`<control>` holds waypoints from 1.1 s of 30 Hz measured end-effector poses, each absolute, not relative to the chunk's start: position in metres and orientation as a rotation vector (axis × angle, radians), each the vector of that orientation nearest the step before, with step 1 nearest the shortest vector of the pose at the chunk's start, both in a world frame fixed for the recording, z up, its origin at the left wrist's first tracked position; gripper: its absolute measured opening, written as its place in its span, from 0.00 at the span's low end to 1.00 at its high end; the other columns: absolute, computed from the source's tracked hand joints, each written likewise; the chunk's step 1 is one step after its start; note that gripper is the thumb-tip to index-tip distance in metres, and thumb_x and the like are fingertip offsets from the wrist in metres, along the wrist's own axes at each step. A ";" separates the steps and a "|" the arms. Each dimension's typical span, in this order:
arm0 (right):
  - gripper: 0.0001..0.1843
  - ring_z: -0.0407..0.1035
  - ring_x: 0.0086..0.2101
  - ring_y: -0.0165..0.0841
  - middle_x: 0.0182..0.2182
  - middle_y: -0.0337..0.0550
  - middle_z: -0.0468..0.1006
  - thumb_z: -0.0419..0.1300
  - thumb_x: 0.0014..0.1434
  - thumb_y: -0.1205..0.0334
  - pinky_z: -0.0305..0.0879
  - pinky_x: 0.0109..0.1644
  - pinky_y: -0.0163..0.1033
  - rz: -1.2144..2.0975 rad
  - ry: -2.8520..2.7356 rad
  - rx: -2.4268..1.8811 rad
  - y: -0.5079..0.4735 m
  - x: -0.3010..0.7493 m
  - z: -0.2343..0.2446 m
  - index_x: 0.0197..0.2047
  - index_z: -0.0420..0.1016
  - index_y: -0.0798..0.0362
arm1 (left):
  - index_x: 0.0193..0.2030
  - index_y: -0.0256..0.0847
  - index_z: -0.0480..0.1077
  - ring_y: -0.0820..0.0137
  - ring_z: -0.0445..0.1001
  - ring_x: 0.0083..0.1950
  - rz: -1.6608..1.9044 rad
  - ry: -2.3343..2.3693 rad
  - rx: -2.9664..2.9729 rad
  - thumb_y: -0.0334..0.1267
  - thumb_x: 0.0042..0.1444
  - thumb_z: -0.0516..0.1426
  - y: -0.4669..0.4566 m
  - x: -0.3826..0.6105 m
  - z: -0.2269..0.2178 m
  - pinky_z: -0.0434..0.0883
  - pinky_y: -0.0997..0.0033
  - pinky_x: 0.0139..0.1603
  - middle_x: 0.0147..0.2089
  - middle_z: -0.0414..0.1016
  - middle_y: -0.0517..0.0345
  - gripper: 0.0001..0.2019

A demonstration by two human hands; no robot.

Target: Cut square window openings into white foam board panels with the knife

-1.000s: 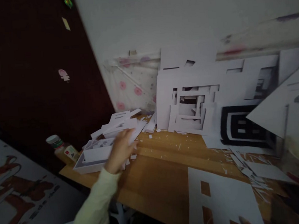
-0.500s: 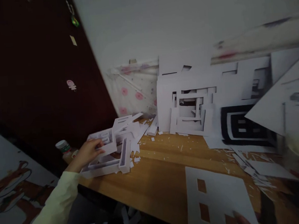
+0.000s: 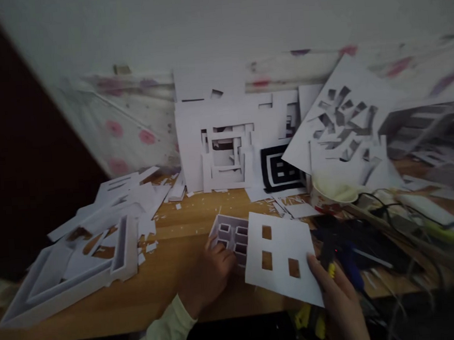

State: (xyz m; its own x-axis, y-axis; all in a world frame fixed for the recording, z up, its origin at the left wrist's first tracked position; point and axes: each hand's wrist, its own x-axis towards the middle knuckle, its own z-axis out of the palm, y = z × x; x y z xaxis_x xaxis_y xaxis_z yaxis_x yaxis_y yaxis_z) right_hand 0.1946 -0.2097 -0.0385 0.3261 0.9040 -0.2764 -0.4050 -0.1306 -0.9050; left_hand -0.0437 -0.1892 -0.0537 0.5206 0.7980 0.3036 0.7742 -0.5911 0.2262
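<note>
My left hand (image 3: 209, 275) grips the near left edge of a shallow white compartment box (image 3: 239, 231), its fingers curled over the small rectangular cells. My right hand (image 3: 340, 296) pinches the right edge of a white sheet (image 3: 278, 239) with three rectangular cut-outs. The sheet is tilted over the table beside the box and covers the box's right part. A black-and-yellow tool (image 3: 309, 319) shows at my right hand, apparently held in the same hand; its kind is unclear.
A large white tray-like frame (image 3: 124, 260) and cut sheets lie at the left. Cut white boards (image 3: 190, 141) lean on the wall. A tub (image 3: 330, 194), cables (image 3: 393, 205) and a dark mat (image 3: 380, 247) occupy the right. Scraps litter the wooden table (image 3: 173, 293).
My left hand has brought the compartment box from the left pile to the table's middle. My right hand now holds the cut-out sheet raised and tilted. The view has swung right.
</note>
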 end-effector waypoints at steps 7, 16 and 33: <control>0.35 0.79 0.29 0.39 0.31 0.41 0.85 0.77 0.38 0.43 0.75 0.30 0.37 1.216 -0.468 -1.256 -0.178 0.173 -0.054 0.45 0.76 0.53 | 0.51 0.44 0.76 0.62 0.75 0.57 1.240 1.443 1.945 0.33 0.67 0.49 -0.205 -0.053 -0.070 0.73 0.56 0.60 0.54 0.78 0.49 0.15; 0.24 0.75 0.32 0.40 0.30 0.43 0.81 0.60 0.56 0.38 0.70 0.34 0.39 1.021 -1.157 -1.513 -0.163 0.151 -0.069 0.40 0.73 0.51 | 0.61 0.45 0.73 0.60 0.63 0.72 1.270 1.597 1.285 0.53 0.67 0.50 -0.194 -0.046 -0.083 0.60 0.51 0.74 0.70 0.68 0.52 0.23; 0.25 0.74 0.29 0.39 0.26 0.42 0.79 0.50 0.65 0.37 0.61 0.32 0.38 0.898 -1.576 -1.818 -0.149 0.154 -0.058 0.36 0.72 0.50 | 0.71 0.54 0.61 0.61 0.55 0.76 1.147 1.767 1.628 0.42 0.71 0.46 -0.175 -0.048 -0.069 0.60 0.49 0.74 0.72 0.65 0.60 0.23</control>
